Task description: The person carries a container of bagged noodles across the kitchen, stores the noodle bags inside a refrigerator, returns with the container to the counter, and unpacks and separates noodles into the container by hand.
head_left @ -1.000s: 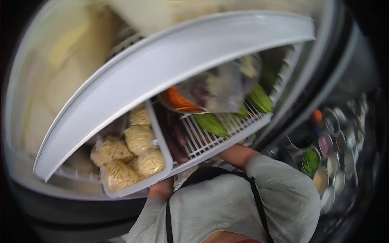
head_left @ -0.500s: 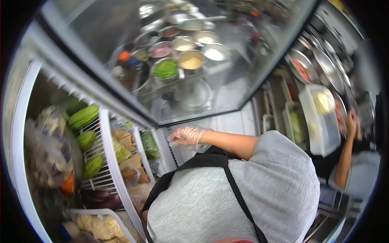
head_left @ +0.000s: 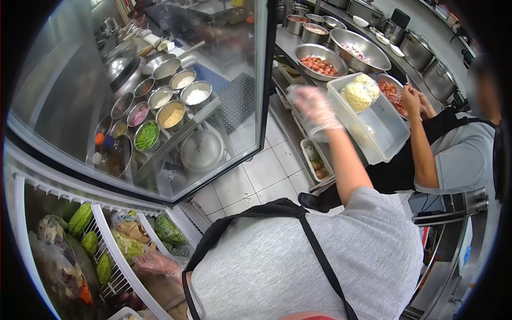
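Two hands in clear thin plastic gloves, set well apart. Right hand (head_left: pixel 314 109): blurred, held out toward the far right; cannot tell whether fingers curl or spread, with no held item visible. Just to the right of its fingers: one translucent rectangular plastic container (head_left: pixel 388 120), open-topped, at a steel worktop (head_left: pixel 290 40), long axis running from far left to near right; contact with fingers uncertain. Much nearer to right hand than to left. Left hand (head_left: pixel 159 264): fingers loosely extended, no grip visible, at near left, just beside one clear bag of pale green vegetable (head_left: pixel 126 245) inside the refrigerator.

Contents of container: one clear-wrapped pale yellow rounded bundle (head_left: pixel 361 92), toward the far end. Beyond: one round steel bowl of chopped red pieces (head_left: pixel 320 65); one perforated steel colander (head_left: pixel 378 63) with pale purplish pieces. To the right: second steel bowl of chopped red pieces (head_left: pixel 392 95), partly behind a co-worker's hands (head_left: pixel 413 100).

Near left, in refrigerator: ridged green gourds (head_left: pixel 80 218) by a white wire shelf (head_left: pixel 111 288); shredded orange vegetable (head_left: pixel 85 292). Far left, behind glass door: small steel bowls, including one of chopped greens (head_left: pixel 146 136).
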The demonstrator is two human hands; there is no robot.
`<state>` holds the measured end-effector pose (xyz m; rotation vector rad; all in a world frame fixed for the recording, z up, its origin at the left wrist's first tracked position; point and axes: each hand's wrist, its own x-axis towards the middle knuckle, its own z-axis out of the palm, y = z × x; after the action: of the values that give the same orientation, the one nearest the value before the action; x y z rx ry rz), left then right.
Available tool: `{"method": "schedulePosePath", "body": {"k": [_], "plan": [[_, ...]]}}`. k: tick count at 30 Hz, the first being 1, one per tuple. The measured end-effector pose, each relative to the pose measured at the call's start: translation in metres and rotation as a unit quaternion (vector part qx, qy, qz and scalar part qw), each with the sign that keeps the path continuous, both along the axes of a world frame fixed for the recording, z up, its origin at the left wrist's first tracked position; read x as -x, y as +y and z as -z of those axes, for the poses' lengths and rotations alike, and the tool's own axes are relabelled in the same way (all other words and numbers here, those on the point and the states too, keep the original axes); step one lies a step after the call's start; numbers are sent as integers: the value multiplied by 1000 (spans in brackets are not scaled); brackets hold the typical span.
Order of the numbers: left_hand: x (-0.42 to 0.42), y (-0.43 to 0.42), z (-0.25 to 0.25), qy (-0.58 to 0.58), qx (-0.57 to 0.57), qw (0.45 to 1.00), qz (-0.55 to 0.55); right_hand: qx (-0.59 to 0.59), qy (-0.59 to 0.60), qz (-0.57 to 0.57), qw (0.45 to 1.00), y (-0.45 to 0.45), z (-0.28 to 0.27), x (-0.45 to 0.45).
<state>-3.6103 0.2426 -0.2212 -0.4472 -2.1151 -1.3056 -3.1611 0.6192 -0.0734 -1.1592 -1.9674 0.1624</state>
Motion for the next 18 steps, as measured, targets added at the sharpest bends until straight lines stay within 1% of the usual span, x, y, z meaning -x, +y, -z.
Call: {"method": "schedulePosePath", "body": {"k": [1, 2, 3, 4, 5, 6, 7, 8, 9, 10, 12, 13, 14, 16, 17, 18], "plan": [[-19, 12, -13, -9, -23, 999, 23, 15, 11, 57, 998, 19, -4, -36], [-24, 15, -8, -10, -22, 999, 25, 72, -9, 108, 991, 16, -33, -63], [-24, 19, 3, -5, -12, 999, 31, -25, -77, 150, 985, 31, -29, -104], [-24, 22, 14, -1, -2, 999, 37, -121, -143, 189, 964, 44, -25, -143], [-25, 24, 23, -39, 24, 999, 29, -82, -187, 236, 950, 43, -33, -165], [-41, 31, 18, -41, 26, 998, 29, -43, -231, 281, 930, 42, -41, -183], [-63, 41, 8, -49, 38, 997, 40, -42, -233, 281, 930, 46, -41, -201], [-78, 50, 2, -56, 49, 996, 51, -2, -262, 277, 925, 51, -40, -217], [-87, 57, 6, -43, 25, 996, 73, 38, -289, 272, 917, 57, -38, -233], [-97, 63, 4, -43, 25, 996, 72, 37, -289, 271, 917, 70, -28, -250], [-119, 70, -1, -38, 23, 991, 129, -30, -384, 237, 892, 97, 0, -276], [-125, 73, 1, -41, 26, 989, 136, 88, -392, 226, 887, 83, -23, -254], [-132, 76, 3, -42, 28, 990, 135, 88, -393, 224, 887, 86, -24, -259], [-146, 78, 8, -39, -8, 987, 156, 63, -392, 148, 906, 95, -25, -266], [-149, 78, 10, -37, 5, 985, 170, 23, -381, 143, 913, 93, -22, -267], [-151, 77, 15, -36, 5, 985, 167, 22, -380, 141, 914, 93, -19, -268]]}}
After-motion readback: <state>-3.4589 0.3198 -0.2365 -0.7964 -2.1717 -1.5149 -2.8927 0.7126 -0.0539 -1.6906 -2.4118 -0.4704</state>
